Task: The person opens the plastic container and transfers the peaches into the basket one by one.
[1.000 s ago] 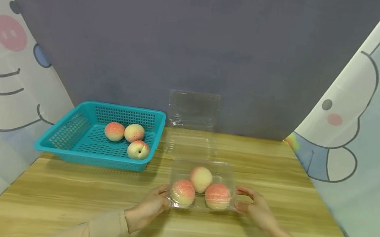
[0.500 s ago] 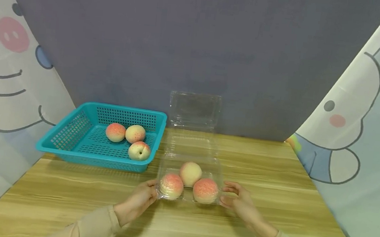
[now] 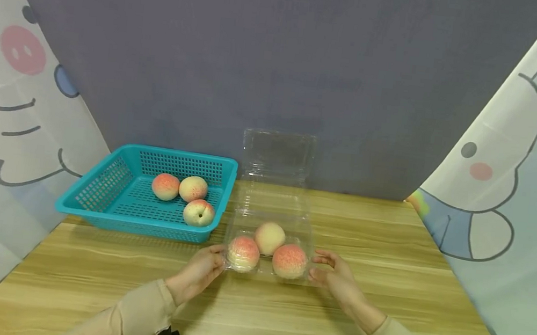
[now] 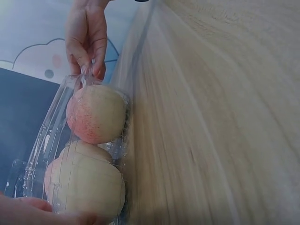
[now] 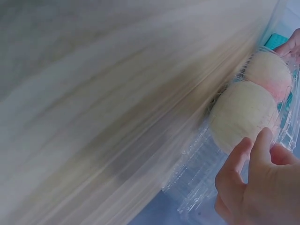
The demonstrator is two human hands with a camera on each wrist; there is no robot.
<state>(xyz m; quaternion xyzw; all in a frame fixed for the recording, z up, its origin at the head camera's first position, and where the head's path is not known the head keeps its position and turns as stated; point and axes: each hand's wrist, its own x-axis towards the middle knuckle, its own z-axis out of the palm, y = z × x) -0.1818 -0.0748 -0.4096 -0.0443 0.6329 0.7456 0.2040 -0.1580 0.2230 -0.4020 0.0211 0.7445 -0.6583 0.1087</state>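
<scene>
A clear plastic clamshell box (image 3: 266, 267) with three peaches inside, lid down, lies between both hands. Inside it, one pale peach (image 3: 270, 238) sits behind two redder ones. My left hand (image 3: 197, 272) pinches its left front corner, and my right hand (image 3: 339, 282) pinches the right front corner. From the left wrist view, the other hand (image 4: 87, 40) is seen gripping the far end of the box. In the right wrist view, fingers of my right hand (image 5: 255, 180) lie against the box beside a peach (image 5: 243, 116). A second clear box (image 3: 278, 152) stands open right behind.
A turquoise basket (image 3: 141, 226) at the left back holds three peaches (image 3: 193, 189). A grey wall (image 3: 353, 89) closes off the back of the wooden table (image 3: 258, 328). Cartoon-print curtains (image 3: 497, 157) line both sides.
Both hands have carried the box of peaches leftward, then slightly away toward the back, up close to the open box. The basket and its peaches stay put.
</scene>
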